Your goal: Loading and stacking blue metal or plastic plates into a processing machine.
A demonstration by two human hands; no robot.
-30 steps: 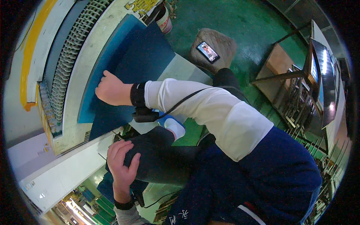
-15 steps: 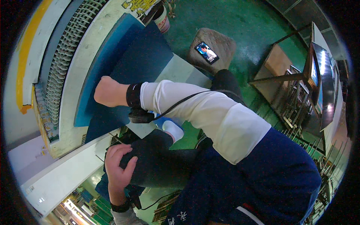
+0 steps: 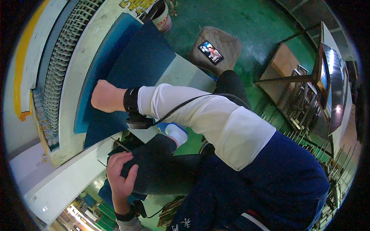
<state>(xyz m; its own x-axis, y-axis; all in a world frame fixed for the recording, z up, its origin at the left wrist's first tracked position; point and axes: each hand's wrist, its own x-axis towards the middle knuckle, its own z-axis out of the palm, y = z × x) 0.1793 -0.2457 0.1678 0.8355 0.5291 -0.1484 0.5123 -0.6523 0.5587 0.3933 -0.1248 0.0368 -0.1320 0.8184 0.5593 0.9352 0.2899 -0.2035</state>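
My right hand (image 3: 108, 96), at the end of a white-sleeved arm, is over dark blue sheets (image 3: 140, 50) at the left. It is closed, its fingers curled under; whatever they grip is hidden. A black wristband with a small black box sits on that wrist. Lower down, my left hand (image 3: 121, 175) rests on the dark trouser leg (image 3: 165, 165), open, thumb apart from the fingers, nothing in it. A lighter blue sheet (image 3: 83, 104) shows along the edge of the dark ones, and a grey-white surface (image 3: 179, 71) lies to their right.
A machine with a row of white woven-looking coils (image 3: 63, 57) stands along the left. A phone with a lit screen (image 3: 211, 52) lies on a padded stool (image 3: 229, 46). A bucket (image 3: 162, 19) is at the top, a metal-framed rack (image 3: 308, 81) at the right.
My right hand has shifted slightly left over the dark blue sheets. My left hand keeps its place on the leg. The picture on the phone screen has changed.
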